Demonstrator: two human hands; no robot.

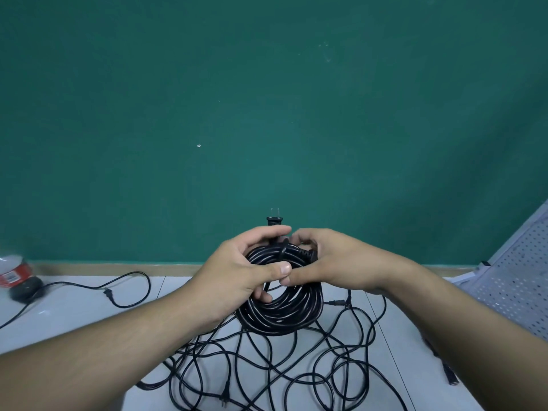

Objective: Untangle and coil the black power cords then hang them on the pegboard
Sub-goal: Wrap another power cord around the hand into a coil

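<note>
A green wall (267, 114) fills the upper two thirds of the view and meets the floor at a tan strip (118, 266) along its foot. The pale tiled floor (74, 315) spreads from there toward the person. Its widest open stretch is on the left, crossed only by one loose cord (130, 275) that loops round to its own end.

A white pegboard (519, 286) stands tilted at the right edge, and its far side runs out of the picture. A gap of bare tile separates it from the cords.

A tangle of black cords (267, 366) sprawls over the floor at the bottom centre and runs past the lower edge of the view.

Above it the coil (284, 312) is held up off the floor between both hands, in front of the wall's foot. Its lower arc hangs just over the tangle. The left hand (246, 268) grips the coil's left side, fingers curled over the top and thumb pressed across the strands. The right hand (335, 262) grips the upper right side, fingers wrapped behind the strands.

A blurred bottle (14, 274) with a red label stands at the far left edge, near the wall.

A two-pronged plug (274, 221) sticks up from the top of the coil, just above the left fingers.
</note>
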